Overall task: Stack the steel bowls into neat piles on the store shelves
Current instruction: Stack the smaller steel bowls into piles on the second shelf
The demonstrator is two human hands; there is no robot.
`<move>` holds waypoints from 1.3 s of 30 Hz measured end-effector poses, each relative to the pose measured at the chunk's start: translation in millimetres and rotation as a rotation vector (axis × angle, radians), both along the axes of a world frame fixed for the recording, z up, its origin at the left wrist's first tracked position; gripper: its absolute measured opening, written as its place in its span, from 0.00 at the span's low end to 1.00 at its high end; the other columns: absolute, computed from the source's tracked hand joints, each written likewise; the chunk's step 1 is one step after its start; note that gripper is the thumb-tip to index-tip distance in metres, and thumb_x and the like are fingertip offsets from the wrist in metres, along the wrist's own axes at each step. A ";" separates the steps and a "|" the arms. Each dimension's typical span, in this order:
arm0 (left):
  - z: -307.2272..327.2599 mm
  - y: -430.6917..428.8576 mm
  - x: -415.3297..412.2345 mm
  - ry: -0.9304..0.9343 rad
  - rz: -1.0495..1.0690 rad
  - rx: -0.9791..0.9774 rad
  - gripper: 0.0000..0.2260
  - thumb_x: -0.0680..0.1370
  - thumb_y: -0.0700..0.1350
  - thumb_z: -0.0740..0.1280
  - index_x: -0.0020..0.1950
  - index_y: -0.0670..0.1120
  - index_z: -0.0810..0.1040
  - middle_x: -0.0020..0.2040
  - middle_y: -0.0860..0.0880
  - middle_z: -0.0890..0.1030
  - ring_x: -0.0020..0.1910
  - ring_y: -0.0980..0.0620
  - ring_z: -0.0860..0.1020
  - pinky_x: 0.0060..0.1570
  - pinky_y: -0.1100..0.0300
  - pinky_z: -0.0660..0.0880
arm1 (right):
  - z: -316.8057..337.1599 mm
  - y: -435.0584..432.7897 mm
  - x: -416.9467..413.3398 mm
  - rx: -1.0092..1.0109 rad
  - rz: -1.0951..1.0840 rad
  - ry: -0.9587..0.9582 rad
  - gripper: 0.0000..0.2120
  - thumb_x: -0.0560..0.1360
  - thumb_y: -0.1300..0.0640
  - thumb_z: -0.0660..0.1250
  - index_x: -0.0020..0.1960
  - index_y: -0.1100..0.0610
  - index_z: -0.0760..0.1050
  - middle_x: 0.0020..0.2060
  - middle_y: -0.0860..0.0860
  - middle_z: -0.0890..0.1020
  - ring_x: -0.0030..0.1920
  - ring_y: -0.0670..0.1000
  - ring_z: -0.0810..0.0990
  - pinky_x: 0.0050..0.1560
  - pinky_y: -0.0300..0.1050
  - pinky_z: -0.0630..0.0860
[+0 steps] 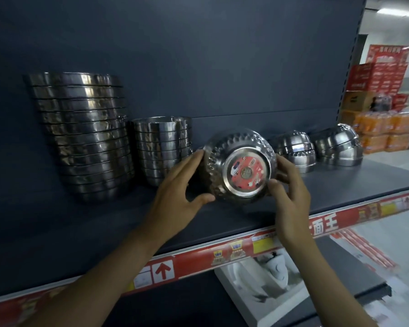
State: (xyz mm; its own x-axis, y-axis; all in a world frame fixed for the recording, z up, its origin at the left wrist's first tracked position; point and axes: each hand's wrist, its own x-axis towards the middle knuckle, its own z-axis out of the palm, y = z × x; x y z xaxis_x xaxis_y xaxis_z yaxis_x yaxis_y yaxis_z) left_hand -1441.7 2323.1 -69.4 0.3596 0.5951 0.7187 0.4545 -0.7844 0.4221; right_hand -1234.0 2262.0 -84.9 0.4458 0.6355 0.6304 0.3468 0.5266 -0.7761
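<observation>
A hammered steel bowl (224, 147) with a red sticker on its base is tipped on its side just above the dark shelf (340, 194), base facing me. My left hand (180, 185) grips its left rim with fingers and thumb. My right hand (291, 185) holds its right side, thumb near the base. A tall pile of nested steel bowls (85, 135) stands upright at the left. Beside it is a shorter upright pile (162, 147). Two small piles of upside-down bowls sit at the right, one (295, 149) near the held bowl and one (338, 147) further right.
The shelf's front edge carries a red price strip (198, 258). Below it a lower shelf holds a white box (257, 291). Past the shelf's right end are stacked red cartons (383, 74) and orange packs (385, 131) on the shop floor.
</observation>
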 end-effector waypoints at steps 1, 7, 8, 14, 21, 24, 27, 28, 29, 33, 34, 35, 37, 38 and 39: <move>-0.5 1.1 0.6 -0.020 -0.026 -0.009 0.41 0.71 0.42 0.77 0.78 0.53 0.59 0.75 0.59 0.63 0.68 0.55 0.71 0.61 0.68 0.72 | -0.2 0.0 0.3 0.007 0.008 -0.017 0.29 0.70 0.46 0.62 0.71 0.49 0.70 0.62 0.48 0.77 0.60 0.42 0.76 0.57 0.40 0.77; -0.7 2.6 3.1 -0.143 -0.164 -0.093 0.40 0.73 0.32 0.73 0.74 0.61 0.58 0.73 0.68 0.59 0.72 0.65 0.66 0.60 0.67 0.75 | -2.7 1.4 1.9 0.009 0.010 -0.096 0.35 0.71 0.58 0.64 0.76 0.49 0.62 0.62 0.48 0.69 0.62 0.36 0.71 0.55 0.31 0.74; -0.4 1.8 3.0 -0.148 -0.170 -0.104 0.41 0.73 0.32 0.73 0.73 0.62 0.58 0.72 0.69 0.59 0.71 0.68 0.65 0.59 0.68 0.75 | -3.2 1.4 2.5 0.010 0.011 -0.099 0.34 0.71 0.59 0.64 0.76 0.49 0.62 0.61 0.49 0.68 0.61 0.37 0.71 0.54 0.31 0.73; -3.1 -0.9 2.0 -0.120 -0.165 -0.115 0.37 0.72 0.33 0.74 0.72 0.58 0.61 0.63 0.63 0.64 0.64 0.73 0.67 0.55 0.74 0.73 | -1.3 -2.6 4.1 0.051 0.041 -0.068 0.30 0.66 0.67 0.58 0.66 0.51 0.69 0.60 0.52 0.70 0.60 0.40 0.72 0.52 0.24 0.70; -1.0 -4.7 0.8 -0.124 -0.194 -0.157 0.32 0.72 0.32 0.74 0.68 0.56 0.66 0.61 0.63 0.65 0.62 0.75 0.67 0.56 0.75 0.72 | -0.8 1.3 5.3 0.054 0.029 -0.025 0.26 0.66 0.77 0.58 0.57 0.55 0.71 0.57 0.55 0.72 0.57 0.42 0.73 0.49 0.27 0.71; 0.3 -5.5 0.4 -0.132 -0.202 -0.172 0.31 0.72 0.32 0.73 0.66 0.56 0.67 0.61 0.60 0.67 0.63 0.73 0.67 0.57 0.73 0.73 | 0.5 0.8 4.7 0.047 0.024 -0.038 0.28 0.66 0.82 0.57 0.56 0.55 0.71 0.56 0.55 0.71 0.55 0.38 0.73 0.48 0.24 0.71; -0.4 -4.3 -1.5 -0.118 -0.207 -0.165 0.26 0.70 0.30 0.73 0.62 0.50 0.71 0.60 0.53 0.69 0.63 0.64 0.71 0.58 0.67 0.76 | -1.3 3.9 6.5 0.047 0.007 -0.046 0.27 0.65 0.81 0.56 0.53 0.54 0.71 0.55 0.57 0.72 0.56 0.41 0.74 0.47 0.25 0.71; -0.4 -4.0 -2.5 -0.108 -0.203 -0.164 0.23 0.70 0.30 0.72 0.61 0.47 0.72 0.60 0.51 0.69 0.62 0.61 0.72 0.58 0.66 0.76 | -2.6 5.7 7.7 0.048 0.001 -0.036 0.27 0.65 0.80 0.56 0.51 0.51 0.71 0.54 0.58 0.73 0.56 0.46 0.75 0.47 0.27 0.73; -0.5 -3.4 -3.2 -0.098 -0.196 -0.161 0.21 0.70 0.30 0.72 0.59 0.45 0.73 0.59 0.50 0.70 0.61 0.59 0.74 0.57 0.65 0.77 | -3.9 7.2 9.0 0.048 0.004 -0.022 0.27 0.65 0.77 0.56 0.49 0.47 0.72 0.54 0.57 0.73 0.55 0.53 0.77 0.46 0.33 0.75; 0.4 -4.2 -4.4 -0.064 -0.175 -0.166 0.18 0.71 0.34 0.72 0.57 0.46 0.74 0.57 0.50 0.71 0.58 0.57 0.75 0.56 0.65 0.77 | -4.9 7.0 13.3 0.026 0.063 0.066 0.24 0.61 0.67 0.55 0.42 0.40 0.73 0.54 0.60 0.75 0.43 0.64 0.81 0.39 0.60 0.80; 0.7 -4.3 -4.7 -0.061 -0.172 -0.177 0.18 0.72 0.37 0.71 0.59 0.47 0.74 0.57 0.51 0.71 0.58 0.58 0.74 0.55 0.65 0.78 | -4.9 6.1 12.8 0.027 0.069 0.094 0.22 0.62 0.66 0.56 0.43 0.41 0.74 0.54 0.60 0.75 0.41 0.63 0.81 0.40 0.60 0.80; 1.0 -4.4 -5.0 -0.052 -0.170 -0.190 0.19 0.72 0.41 0.71 0.61 0.49 0.73 0.58 0.51 0.71 0.58 0.59 0.74 0.55 0.63 0.78 | -4.5 5.7 11.8 0.026 0.061 0.107 0.19 0.63 0.64 0.57 0.43 0.42 0.74 0.54 0.60 0.75 0.42 0.64 0.81 0.42 0.60 0.80; 1.5 -3.4 -5.6 -0.013 -0.164 -0.226 0.22 0.72 0.50 0.69 0.65 0.54 0.70 0.58 0.53 0.71 0.58 0.59 0.73 0.54 0.57 0.78 | -4.0 4.7 9.4 0.024 0.006 0.092 0.15 0.64 0.59 0.58 0.44 0.42 0.74 0.52 0.57 0.75 0.48 0.64 0.80 0.48 0.62 0.78; 1.5 -2.2 -5.9 0.005 -0.167 -0.251 0.23 0.72 0.54 0.67 0.67 0.56 0.69 0.59 0.53 0.71 0.57 0.59 0.73 0.53 0.54 0.78 | -3.8 4.3 8.3 0.025 -0.018 0.081 0.14 0.64 0.57 0.58 0.45 0.42 0.73 0.51 0.56 0.75 0.50 0.62 0.79 0.50 0.63 0.77; 1.4 -0.9 -5.7 0.016 -0.171 -0.276 0.24 0.72 0.57 0.66 0.68 0.57 0.68 0.60 0.54 0.71 0.58 0.58 0.73 0.54 0.52 0.78 | -3.8 4.4 7.9 0.025 -0.026 0.070 0.13 0.65 0.56 0.57 0.47 0.44 0.73 0.51 0.55 0.75 0.51 0.60 0.78 0.51 0.63 0.76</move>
State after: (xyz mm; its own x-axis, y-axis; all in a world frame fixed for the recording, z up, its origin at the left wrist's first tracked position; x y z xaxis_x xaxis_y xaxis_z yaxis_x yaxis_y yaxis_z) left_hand -1447.4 2322.2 -68.1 0.4808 0.6971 0.5319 0.3342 -0.7065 0.6238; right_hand -1226.1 2266.4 -88.8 0.5055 0.6078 0.6124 0.3055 0.5378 -0.7858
